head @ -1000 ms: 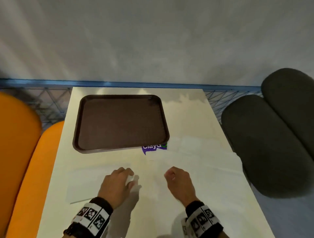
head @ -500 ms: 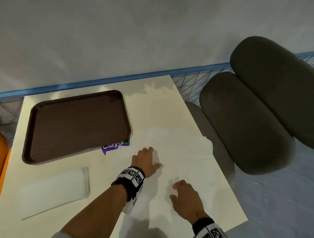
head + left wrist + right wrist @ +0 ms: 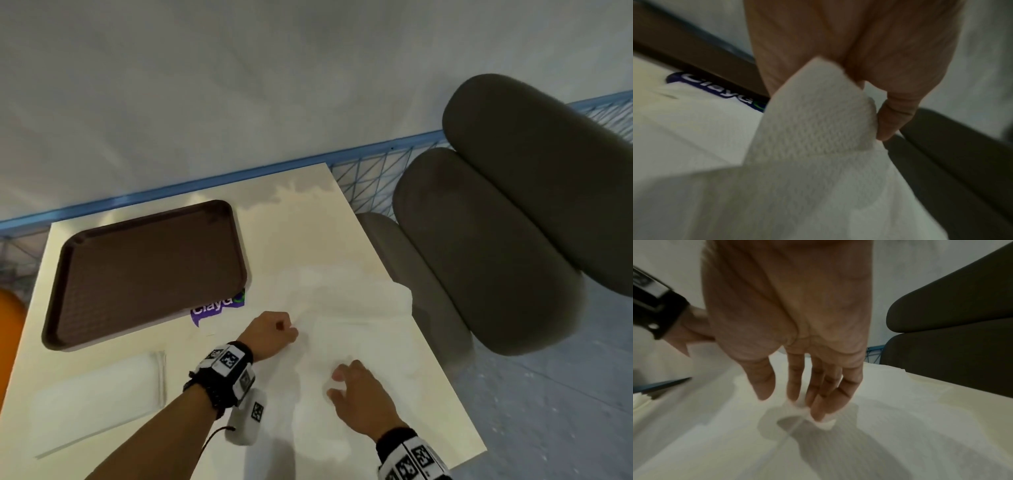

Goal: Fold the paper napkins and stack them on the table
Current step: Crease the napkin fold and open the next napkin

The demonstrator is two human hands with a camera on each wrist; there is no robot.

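A loose sheet of white paper napkin point(image 3: 356, 329) lies spread on the right half of the cream table point(image 3: 301, 222). My left hand point(image 3: 291, 330) reaches across and pinches one corner of that napkin point(image 3: 813, 116) between thumb and fingers point(image 3: 896, 116), lifting it slightly. My right hand point(image 3: 337, 382) hovers at the sheet's near side; its straight fingertips point(image 3: 818, 412) touch a small raised fold of napkin point(image 3: 825, 424) while the thumb stays apart. A flat stack of folded napkins point(image 3: 99, 394) rests near the table's front left.
A brown tray point(image 3: 147, 270) holding nothing sits at the back left, partly over a purple sticker point(image 3: 219, 306). Grey seat cushions point(image 3: 479, 257) stand close against the table's right edge. An orange seat point(image 3: 10, 329) is on the left, a blue mesh rail point(image 3: 370, 171) behind.
The view has swung to the right. My left hand left the folded stack, crossed to the spread napkin and closed on its corner. My right hand moved onto the sheet's near side.
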